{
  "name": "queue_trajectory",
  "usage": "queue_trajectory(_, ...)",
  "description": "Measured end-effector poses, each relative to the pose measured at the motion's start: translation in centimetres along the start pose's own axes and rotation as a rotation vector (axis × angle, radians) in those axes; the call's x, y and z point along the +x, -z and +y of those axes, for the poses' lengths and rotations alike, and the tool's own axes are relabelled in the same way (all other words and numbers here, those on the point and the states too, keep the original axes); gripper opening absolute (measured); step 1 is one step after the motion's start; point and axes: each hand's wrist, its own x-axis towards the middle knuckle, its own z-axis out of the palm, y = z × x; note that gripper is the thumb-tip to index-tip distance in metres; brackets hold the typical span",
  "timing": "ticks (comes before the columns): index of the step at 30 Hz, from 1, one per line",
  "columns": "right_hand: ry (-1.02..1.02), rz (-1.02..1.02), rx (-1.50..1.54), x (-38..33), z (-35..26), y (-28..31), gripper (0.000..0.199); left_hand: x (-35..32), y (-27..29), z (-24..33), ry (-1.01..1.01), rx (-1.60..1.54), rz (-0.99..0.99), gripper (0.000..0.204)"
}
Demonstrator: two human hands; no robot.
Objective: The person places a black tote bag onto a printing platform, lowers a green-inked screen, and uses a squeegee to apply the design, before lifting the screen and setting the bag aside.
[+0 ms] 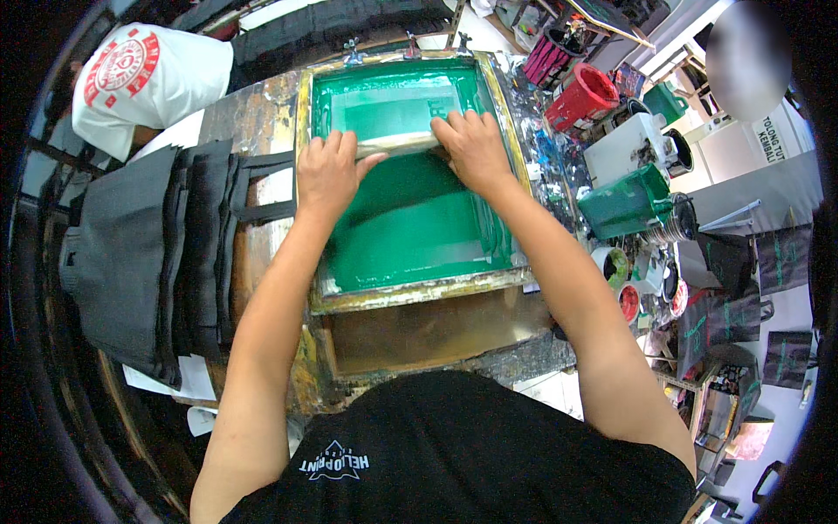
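Observation:
A wood-edged squeegee (397, 145) lies crosswise over a screen-printing frame (419, 292). My left hand (328, 170) is closed round its left end and my right hand (474, 150) round its right end, both knuckles up. Green ink (401, 231) coats the mesh, thicker along the inner edges; a paler patch shows beyond the squeegee. The squeegee's blade is hidden under its handle and my fingers. To the left, next to the frame, lie overlapping black fabric bags (122, 253), with straps (266, 212) reaching toward the frame's left edge.
Clamps (353, 52) line the frame's far edge. Along the right stand a red bucket (583, 94), a green container (621, 203), a white container (615, 144) and several ink pots (628, 301). A person in a white shirt (166, 74) is at the far left. Printed black bags (783, 258) hang at right.

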Motion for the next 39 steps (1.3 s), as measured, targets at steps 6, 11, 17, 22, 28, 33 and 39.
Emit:
queue_trajectory(6,-0.039,-0.132,0.011,-6.2,-4.7,5.9,0.034,-5.9,6.1,3.4,0.003,-0.081,-0.064,0.051)
queue_trajectory(11,-0.038,-0.162,0.024,-10.6,-7.7,10.0,0.021,-10.2,10.1,5.8,0.001,-0.119,-0.086,0.051)
queue_trajectory(17,-0.043,-0.162,0.044,-12.4,-9.1,11.7,0.021,-11.8,11.7,6.7,0.008,-0.153,-0.055,0.050)
queue_trajectory(22,-0.055,-0.179,0.050,-11.7,-8.9,11.9,0.024,-11.8,12.5,6.3,0.057,-0.313,-0.114,0.053)
queue_trajectory(28,-0.172,-0.239,0.152,-14.6,-11.5,12.8,0.049,-19.6,13.2,4.3,0.444,-0.341,-0.119,0.101)
queue_trajectory(33,-0.195,-0.239,0.178,-14.9,-11.7,12.7,0.055,-20.9,12.6,2.3,0.608,-0.270,-0.439,0.089)
queue_trajectory(39,-0.184,-0.153,0.224,-11.0,-10.0,17.7,0.057,-22.7,12.0,2.2,0.736,-0.552,-0.080,0.091)
